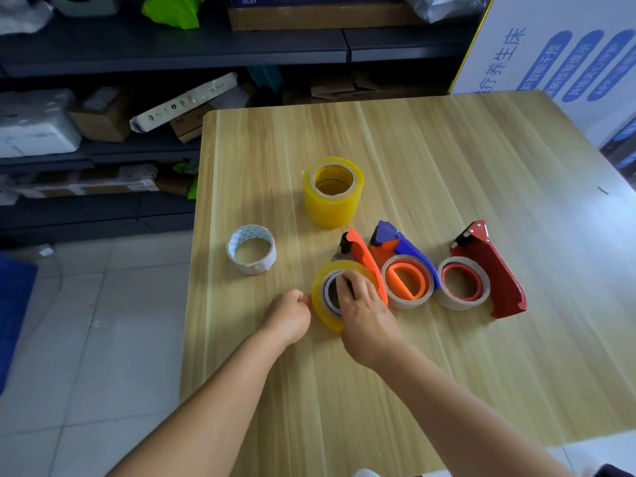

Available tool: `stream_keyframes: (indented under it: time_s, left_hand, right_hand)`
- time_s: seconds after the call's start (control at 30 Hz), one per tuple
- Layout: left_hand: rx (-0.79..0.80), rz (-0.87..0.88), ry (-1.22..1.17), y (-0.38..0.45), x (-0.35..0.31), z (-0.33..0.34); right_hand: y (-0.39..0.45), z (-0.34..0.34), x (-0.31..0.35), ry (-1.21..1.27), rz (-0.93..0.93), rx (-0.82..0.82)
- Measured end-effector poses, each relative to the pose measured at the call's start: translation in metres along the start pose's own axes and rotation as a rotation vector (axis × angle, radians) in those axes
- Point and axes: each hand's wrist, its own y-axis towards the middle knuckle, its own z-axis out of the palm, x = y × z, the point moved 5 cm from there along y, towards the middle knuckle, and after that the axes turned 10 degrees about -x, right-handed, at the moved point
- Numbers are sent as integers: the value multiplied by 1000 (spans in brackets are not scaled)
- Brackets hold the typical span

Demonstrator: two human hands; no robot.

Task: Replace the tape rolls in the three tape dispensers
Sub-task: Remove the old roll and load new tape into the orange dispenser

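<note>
Two bare forearms reach in from the bottom edge over a pale wooden table [447, 356]. The left hand [288, 316], curled into a loose fist, pinches the outer left edge of a yellow tape roll [327, 316]. The right hand [366, 313] lies over that roll, fingers hooked into its core. The roll sits on the orange dispenser [361, 256], leftmost of three lying side by side. The blue dispenser [401, 244] and red dispenser [492, 266] each carry a nearly spent roll. A stack of fresh yellow rolls [333, 192] stands behind them; an empty white core [252, 249] lies well to the left
</note>
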Motion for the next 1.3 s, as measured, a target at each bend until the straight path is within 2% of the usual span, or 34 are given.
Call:
stream_keyframes:
  time_s: [0.17, 0.37, 0.53, 0.67, 0.8, 0.97, 1.13, 1.3]
  left_hand:
    - [6, 4, -78, -1, 5, 5]
    - [-19, 63, -84, -7, 3, 3]
    - [-86, 148, -223, -11, -4, -4]
    - [-144, 266, -303, -14, -14, -15]
    - [-97, 366, -378, -20, -23, -24]
    - [-45, 392, -399, -24, -30, -31]
    - [-40, 398, -375, -28, -32, -31]
    - [-125, 459, -317, -31, -39, -29]
  right_hand:
    - [-4, 0, -2, -33, -1, -98]
    - [-1, 5, 7, -4, 9, -90]
    - [-3, -9, -2, 193, 106, -123]
    - [-8, -27, -5, 387, 97, -99]
    - [-17, -41, -12, 611, 161, -47]
    - [-29, -42, -17, 880, 308, 65]
    - [-33, -42, -19, 943, 391, 92]
    - [-30, -40, -25, 997, 463, 36]
